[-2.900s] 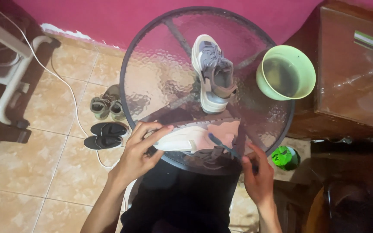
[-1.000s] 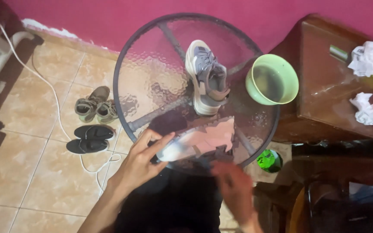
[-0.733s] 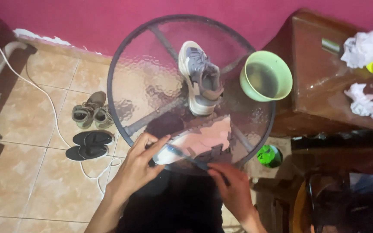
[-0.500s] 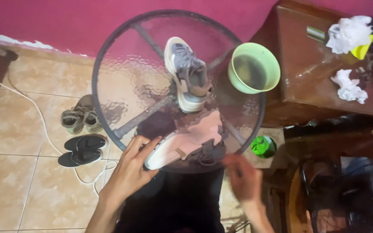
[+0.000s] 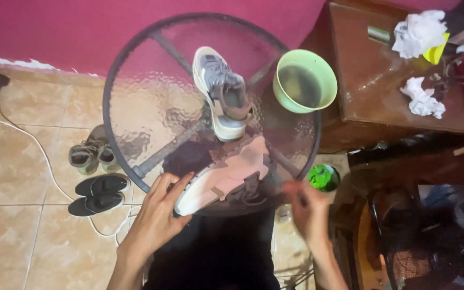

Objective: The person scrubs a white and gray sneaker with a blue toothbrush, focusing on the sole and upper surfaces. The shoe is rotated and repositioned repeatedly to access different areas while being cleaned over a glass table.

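A pink shoe (image 5: 226, 180) is clasped by the left hand (image 5: 159, 215) at the glass table (image 5: 135, 102) edge; the blurred right hand (image 5: 307, 207), beside it, possibly pinches a lace.

Table: we see a round glass table (image 5: 135, 107) with a dark rim.
On it: we find a grey sneaker (image 5: 224, 94), a pink sneaker (image 5: 226, 174) on its side at the near edge, and a green bowl (image 5: 305, 80) of dark liquid.
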